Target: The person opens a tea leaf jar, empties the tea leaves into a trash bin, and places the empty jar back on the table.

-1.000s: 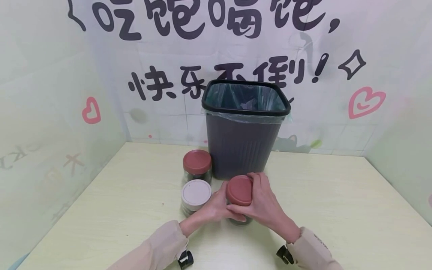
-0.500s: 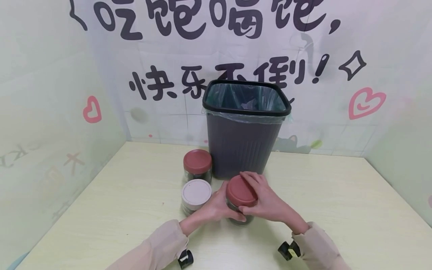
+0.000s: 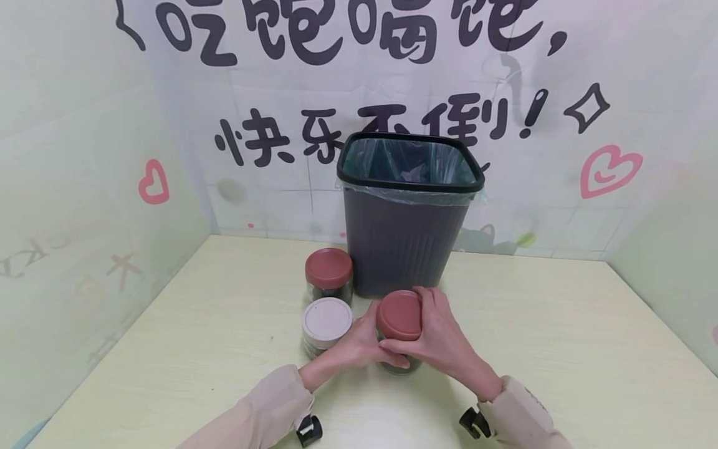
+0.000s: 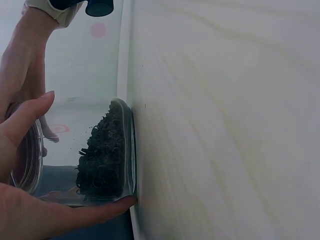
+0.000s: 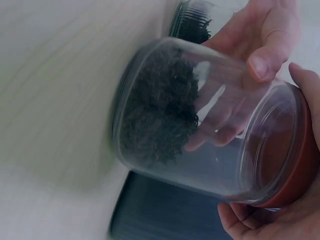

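A clear jar (image 5: 220, 165) stands on the table with its red lid (image 3: 399, 315) on top. Dark, curly dried leaves, much like tea (image 4: 102, 155), fill its lower part. My left hand (image 3: 359, 342) grips the jar's body from the left, thumb on the near side. Curled round the lid from the right, my right hand (image 3: 445, 340) has its thumb across the front edge and its fingers at the far side. Just left of my left hand stands a white-lidded jar (image 3: 327, 321); behind that is another red-lidded jar (image 3: 329, 269).
Behind the jars stands a tall dark bin (image 3: 401, 240) with a black rim and a clear liner, against a printed cloth wall. The pale wooden table (image 3: 550, 337) extends to both sides, bounded by cloth walls at left and right.
My right hand swivelled on the lid, its wrist swinging out to the right half a second ago, and has since turned back. My left hand and the jar have stayed in place.
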The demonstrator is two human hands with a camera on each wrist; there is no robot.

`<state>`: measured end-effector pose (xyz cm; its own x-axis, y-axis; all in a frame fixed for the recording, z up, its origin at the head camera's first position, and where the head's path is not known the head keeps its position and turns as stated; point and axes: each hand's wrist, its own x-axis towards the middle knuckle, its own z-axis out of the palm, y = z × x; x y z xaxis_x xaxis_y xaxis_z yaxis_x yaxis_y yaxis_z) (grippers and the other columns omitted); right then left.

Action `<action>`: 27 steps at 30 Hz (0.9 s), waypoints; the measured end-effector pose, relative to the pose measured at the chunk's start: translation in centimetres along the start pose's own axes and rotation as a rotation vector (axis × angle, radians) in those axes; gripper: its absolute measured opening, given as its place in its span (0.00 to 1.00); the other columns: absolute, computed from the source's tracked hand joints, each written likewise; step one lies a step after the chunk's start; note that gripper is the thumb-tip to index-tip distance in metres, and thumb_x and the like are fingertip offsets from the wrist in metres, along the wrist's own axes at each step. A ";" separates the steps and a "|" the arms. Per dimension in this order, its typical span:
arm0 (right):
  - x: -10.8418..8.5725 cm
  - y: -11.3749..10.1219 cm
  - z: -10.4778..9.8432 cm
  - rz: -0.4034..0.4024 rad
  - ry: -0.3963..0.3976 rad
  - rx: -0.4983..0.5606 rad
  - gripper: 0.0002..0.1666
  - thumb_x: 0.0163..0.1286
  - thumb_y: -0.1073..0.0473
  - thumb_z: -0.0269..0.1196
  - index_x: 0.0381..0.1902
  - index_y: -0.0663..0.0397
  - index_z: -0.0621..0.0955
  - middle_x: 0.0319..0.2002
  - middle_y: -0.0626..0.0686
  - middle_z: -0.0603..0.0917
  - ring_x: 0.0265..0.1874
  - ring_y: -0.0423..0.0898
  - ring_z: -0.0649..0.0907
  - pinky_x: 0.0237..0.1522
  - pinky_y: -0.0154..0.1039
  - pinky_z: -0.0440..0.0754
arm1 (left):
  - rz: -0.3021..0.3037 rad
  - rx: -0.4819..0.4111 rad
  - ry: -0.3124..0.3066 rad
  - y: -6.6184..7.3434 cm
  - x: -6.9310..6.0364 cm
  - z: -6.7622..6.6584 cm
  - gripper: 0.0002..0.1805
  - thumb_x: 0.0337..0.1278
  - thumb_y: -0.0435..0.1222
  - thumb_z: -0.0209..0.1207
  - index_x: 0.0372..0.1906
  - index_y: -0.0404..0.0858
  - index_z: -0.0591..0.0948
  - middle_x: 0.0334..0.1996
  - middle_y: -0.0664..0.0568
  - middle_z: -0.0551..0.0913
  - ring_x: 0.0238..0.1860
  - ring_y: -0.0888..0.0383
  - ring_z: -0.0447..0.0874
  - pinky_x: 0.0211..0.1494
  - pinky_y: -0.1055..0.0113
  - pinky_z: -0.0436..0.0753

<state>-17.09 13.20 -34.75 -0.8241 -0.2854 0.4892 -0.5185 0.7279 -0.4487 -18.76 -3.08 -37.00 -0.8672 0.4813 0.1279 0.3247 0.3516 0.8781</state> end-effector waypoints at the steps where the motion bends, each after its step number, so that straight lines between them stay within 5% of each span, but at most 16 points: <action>1: 0.0 0.1 0.0 -0.015 0.001 0.008 0.53 0.36 0.40 0.72 0.54 0.64 0.64 0.47 0.57 0.67 0.43 0.46 0.69 0.37 0.40 0.77 | 0.002 0.001 0.000 0.0 0.0 0.0 0.51 0.24 0.38 0.74 0.60 0.36 0.57 0.52 0.48 0.72 0.52 0.54 0.71 0.55 0.58 0.69; 18: 1.0 1.3 -2.2 -0.013 -0.243 0.293 0.47 0.47 0.52 0.70 0.60 0.61 0.60 0.49 0.54 0.71 0.44 0.47 0.76 0.42 0.41 0.77 | -0.040 -0.006 0.003 -0.1 0.0 -0.1 0.53 0.22 0.38 0.74 0.60 0.36 0.57 0.54 0.46 0.71 0.56 0.52 0.68 0.57 0.55 0.66; 27: 1.1 3.0 -4.5 0.097 -0.224 0.226 0.46 0.47 0.55 0.69 0.61 0.63 0.60 0.49 0.57 0.72 0.43 0.51 0.74 0.38 0.40 0.77 | -0.051 0.020 0.021 -0.1 0.0 0.1 0.48 0.22 0.39 0.74 0.56 0.35 0.61 0.53 0.44 0.72 0.54 0.51 0.70 0.55 0.57 0.68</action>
<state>-18.55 17.85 -32.21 -0.8890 -0.3692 0.2709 -0.4517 0.6092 -0.6518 -18.81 -3.04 -37.07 -0.8905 0.4454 0.0931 0.2870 0.3910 0.8745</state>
